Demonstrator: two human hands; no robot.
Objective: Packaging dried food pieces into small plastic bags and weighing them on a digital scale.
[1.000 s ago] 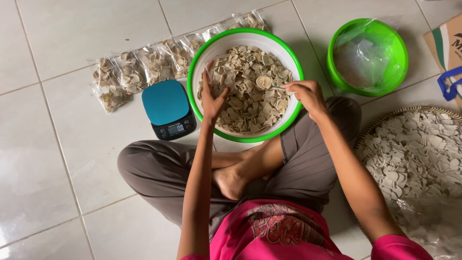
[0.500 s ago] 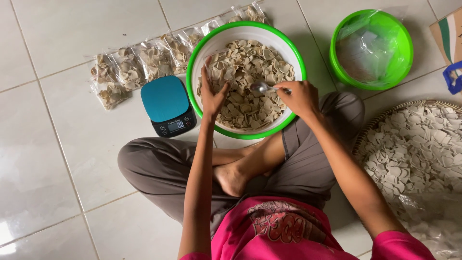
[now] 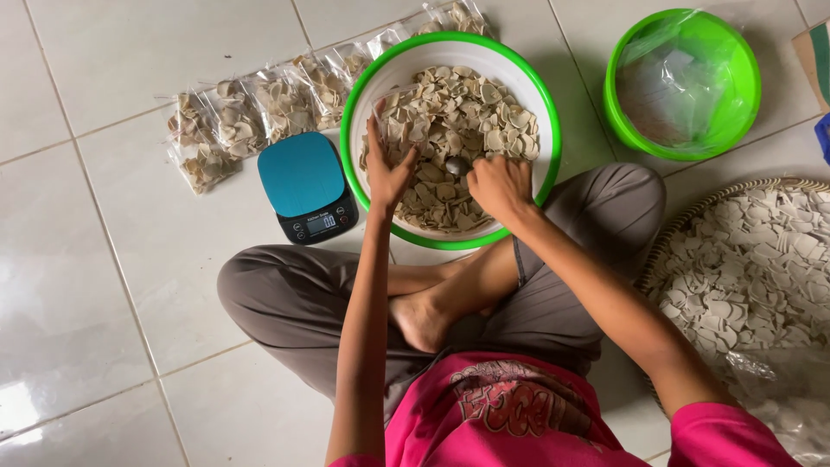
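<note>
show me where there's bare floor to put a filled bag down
Bare tile lies left of the blue scale and below the row of filled bags. It is crowded around the white basin, green bowl and woven tray.

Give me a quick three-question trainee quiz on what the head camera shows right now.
1. True or false: the left hand rests on the blue scale.
2. What does the right hand hold in the chips? A) knife B) metal spoon C) bag
3. The packed bags lie on the floor beside the white ____.

Key: 1 false, it is in the basin; 2 B; 3 basin.
</note>
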